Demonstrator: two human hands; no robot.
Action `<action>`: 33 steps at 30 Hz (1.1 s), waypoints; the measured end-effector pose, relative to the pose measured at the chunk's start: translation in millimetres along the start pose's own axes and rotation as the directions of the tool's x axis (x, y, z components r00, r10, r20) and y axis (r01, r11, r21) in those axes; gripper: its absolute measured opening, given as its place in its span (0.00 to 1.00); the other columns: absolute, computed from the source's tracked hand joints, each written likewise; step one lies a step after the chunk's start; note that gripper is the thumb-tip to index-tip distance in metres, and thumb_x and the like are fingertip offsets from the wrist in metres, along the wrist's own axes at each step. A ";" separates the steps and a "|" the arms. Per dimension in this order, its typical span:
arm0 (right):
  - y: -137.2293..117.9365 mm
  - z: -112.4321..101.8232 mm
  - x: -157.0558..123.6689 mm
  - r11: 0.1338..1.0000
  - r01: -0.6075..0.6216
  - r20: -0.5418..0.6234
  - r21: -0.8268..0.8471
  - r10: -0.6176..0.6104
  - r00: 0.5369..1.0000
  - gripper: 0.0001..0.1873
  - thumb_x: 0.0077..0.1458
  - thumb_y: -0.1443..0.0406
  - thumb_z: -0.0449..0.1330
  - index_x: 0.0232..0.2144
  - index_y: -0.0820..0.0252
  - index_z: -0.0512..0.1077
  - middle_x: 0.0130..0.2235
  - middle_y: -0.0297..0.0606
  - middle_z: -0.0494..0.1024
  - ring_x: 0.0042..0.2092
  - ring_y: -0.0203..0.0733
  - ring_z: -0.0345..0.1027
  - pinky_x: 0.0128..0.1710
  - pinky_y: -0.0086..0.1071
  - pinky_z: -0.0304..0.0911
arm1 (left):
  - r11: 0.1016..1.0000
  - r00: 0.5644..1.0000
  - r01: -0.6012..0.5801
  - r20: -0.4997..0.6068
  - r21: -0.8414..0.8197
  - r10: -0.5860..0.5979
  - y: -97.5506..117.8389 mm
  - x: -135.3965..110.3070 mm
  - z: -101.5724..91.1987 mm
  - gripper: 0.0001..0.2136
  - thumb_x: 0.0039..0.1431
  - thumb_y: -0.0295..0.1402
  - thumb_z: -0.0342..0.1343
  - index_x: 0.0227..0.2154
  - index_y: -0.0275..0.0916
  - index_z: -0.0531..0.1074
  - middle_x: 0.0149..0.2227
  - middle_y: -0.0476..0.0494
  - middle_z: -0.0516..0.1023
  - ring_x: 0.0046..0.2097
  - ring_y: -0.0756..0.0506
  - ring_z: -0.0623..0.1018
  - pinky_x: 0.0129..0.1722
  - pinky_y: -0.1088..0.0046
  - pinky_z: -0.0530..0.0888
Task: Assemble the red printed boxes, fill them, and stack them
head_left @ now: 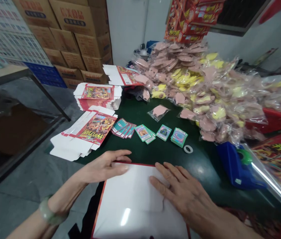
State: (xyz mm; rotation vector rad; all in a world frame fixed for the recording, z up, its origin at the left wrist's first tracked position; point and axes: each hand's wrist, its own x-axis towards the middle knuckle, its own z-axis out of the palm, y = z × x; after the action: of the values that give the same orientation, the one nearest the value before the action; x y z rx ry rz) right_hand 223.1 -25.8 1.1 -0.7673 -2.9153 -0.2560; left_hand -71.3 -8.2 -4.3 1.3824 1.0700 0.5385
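White sheet [135,199], cards [144,132], bagged pieces [187,78] beyond

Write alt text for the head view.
Right hand on a red-edged white panel, left hand at its far-left corner, by a dark green table. Beyond lie cards, printed cartons at left, and heaped bagged pink and yellow pieces at right.
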 end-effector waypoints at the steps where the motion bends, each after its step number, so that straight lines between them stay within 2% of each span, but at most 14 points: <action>1: -0.3 0.6 0.6 1.000 -0.001 0.013 0.019 0.001 1.000 0.34 0.46 0.78 0.53 0.57 0.58 0.62 0.58 0.54 0.65 0.55 0.60 0.64 0.44 0.54 0.66 | 0.995 0.998 0.058 -0.044 0.083 -0.054 2.8 2.3 4.8 0.34 0.50 0.46 0.59 0.57 0.33 0.60 0.48 0.34 0.76 0.42 0.41 0.77 0.36 0.70 0.73; 3: 3.9 -2.7 1.7 0.993 -0.008 0.078 0.114 -0.001 0.997 0.36 0.42 0.77 0.55 0.56 0.57 0.62 0.59 0.55 0.63 0.55 0.61 0.63 0.46 0.55 0.65 | 0.977 0.992 0.106 -0.081 0.183 -0.092 7.5 6.8 13.1 0.30 0.47 0.45 0.62 0.51 0.33 0.67 0.41 0.39 0.79 0.34 0.45 0.77 0.28 0.75 0.71; 5: 12.6 -10.7 4.7 0.964 -0.038 0.160 0.263 -0.004 0.987 0.37 0.43 0.75 0.55 0.57 0.54 0.60 0.60 0.50 0.62 0.57 0.56 0.62 0.49 0.53 0.63 | 0.977 0.995 0.092 -0.057 0.194 -0.082 10.0 10.4 18.0 0.21 0.48 0.43 0.61 0.40 0.33 0.74 0.33 0.43 0.79 0.31 0.47 0.76 0.25 0.76 0.68; 8: 26.0 -21.5 19.0 0.891 -0.167 0.250 0.423 0.062 0.966 0.31 0.53 0.69 0.54 0.59 0.52 0.57 0.59 0.43 0.66 0.57 0.48 0.62 0.53 0.49 0.60 | 0.988 0.997 0.079 -0.028 0.134 -0.076 9.9 14.5 20.3 0.14 0.48 0.42 0.60 0.27 0.33 0.76 0.24 0.48 0.76 0.27 0.49 0.74 0.22 0.77 0.66; 10: 31.4 -22.3 34.8 0.854 -0.291 0.353 0.431 0.138 0.926 0.29 0.55 0.60 0.57 0.59 0.56 0.57 0.55 0.46 0.70 0.53 0.51 0.66 0.51 0.49 0.61 | 0.990 0.996 0.082 -0.038 0.111 -0.078 8.4 16.5 21.3 0.14 0.47 0.42 0.61 0.25 0.33 0.74 0.21 0.50 0.73 0.24 0.51 0.71 0.20 0.78 0.64; 12: 32.9 -18.1 51.0 0.836 -0.373 0.484 0.402 0.151 0.862 0.30 0.52 0.55 0.60 0.55 0.60 0.62 0.47 0.47 0.76 0.47 0.54 0.71 0.44 0.47 0.64 | 0.988 0.995 0.083 -0.064 0.132 -0.075 6.3 17.3 22.9 0.13 0.48 0.42 0.61 0.25 0.34 0.74 0.20 0.51 0.72 0.23 0.51 0.70 0.20 0.79 0.63; 15: 28.1 -9.4 66.0 0.860 -0.377 0.570 0.343 0.128 0.812 0.22 0.52 0.54 0.60 0.46 0.60 0.68 0.39 0.42 0.79 0.41 0.53 0.73 0.36 0.39 0.64 | 0.960 0.989 0.049 -0.145 0.277 -0.008 2.5 16.1 26.0 0.12 0.51 0.41 0.59 0.28 0.35 0.75 0.24 0.49 0.74 0.25 0.50 0.72 0.22 0.78 0.64; 17: 21.6 -4.8 68.6 0.895 -0.363 0.544 0.261 0.174 0.821 0.17 0.54 0.56 0.59 0.42 0.60 0.69 0.38 0.41 0.78 0.40 0.52 0.73 0.34 0.37 0.62 | 0.894 0.980 0.014 -0.185 0.448 0.078 0.7 14.8 28.0 0.11 0.53 0.41 0.58 0.30 0.37 0.76 0.27 0.47 0.76 0.28 0.49 0.73 0.25 0.76 0.65; 19: 14.8 -1.1 67.9 0.923 -0.340 0.510 0.178 0.209 0.834 0.13 0.55 0.58 0.59 0.39 0.61 0.69 0.37 0.41 0.78 0.39 0.51 0.73 0.34 0.36 0.61 | 0.787 0.970 0.002 -0.192 0.617 0.147 0.6 14.4 29.6 0.11 0.55 0.41 0.57 0.31 0.38 0.76 0.28 0.46 0.77 0.29 0.48 0.74 0.28 0.75 0.65; 22: 8.8 2.7 66.6 0.945 -0.310 0.469 0.104 0.228 0.853 0.11 0.55 0.60 0.59 0.38 0.61 0.68 0.36 0.42 0.77 0.37 0.49 0.73 0.34 0.36 0.61 | 0.607 0.972 0.013 -0.152 0.794 0.179 3.0 15.2 31.0 0.12 0.58 0.41 0.54 0.28 0.37 0.74 0.26 0.44 0.76 0.31 0.45 0.76 0.29 0.73 0.64; 24: 10.3 3.1 67.5 0.947 -0.303 0.489 0.109 0.214 0.846 0.11 0.55 0.60 0.58 0.38 0.62 0.68 0.35 0.42 0.77 0.37 0.49 0.73 0.33 0.35 0.60 | 0.513 0.977 -0.006 -0.105 0.859 0.187 5.0 15.6 30.6 0.13 0.59 0.41 0.52 0.27 0.36 0.72 0.27 0.43 0.76 0.32 0.43 0.76 0.29 0.71 0.63; 28: 26.7 -2.2 73.5 0.918 -0.308 0.589 0.249 0.109 0.801 0.20 0.54 0.58 0.58 0.47 0.61 0.66 0.41 0.45 0.76 0.40 0.52 0.73 0.34 0.37 0.62 | 0.462 0.981 -0.103 0.014 0.881 0.192 8.0 14.8 27.7 0.15 0.59 0.44 0.51 0.29 0.36 0.71 0.29 0.43 0.76 0.32 0.43 0.76 0.29 0.71 0.64; 31: 43.3 -6.5 77.6 0.837 -0.382 0.654 0.393 0.038 0.756 0.35 0.49 0.57 0.61 0.57 0.60 0.59 0.44 0.46 0.76 0.44 0.53 0.71 0.38 0.38 0.63 | 0.436 0.979 -0.128 0.043 0.891 0.200 9.8 15.1 28.3 0.17 0.56 0.47 0.54 0.34 0.36 0.71 0.30 0.43 0.76 0.33 0.43 0.76 0.29 0.71 0.65; 33: 51.5 -6.7 78.3 0.773 -0.435 0.683 0.462 0.003 0.731 0.40 0.46 0.57 0.63 0.60 0.60 0.56 0.46 0.45 0.76 0.45 0.51 0.70 0.40 0.37 0.63 | 0.381 0.973 -0.124 0.036 0.916 0.228 10.6 16.4 31.4 0.16 0.56 0.46 0.55 0.37 0.36 0.71 0.30 0.43 0.76 0.33 0.43 0.76 0.30 0.71 0.66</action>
State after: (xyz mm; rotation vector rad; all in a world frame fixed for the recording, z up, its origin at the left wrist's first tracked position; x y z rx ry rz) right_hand 181.4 54.4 26.6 -1.2690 -3.0809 1.1552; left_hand -34.4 -8.8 -3.6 2.5184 1.3860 0.0982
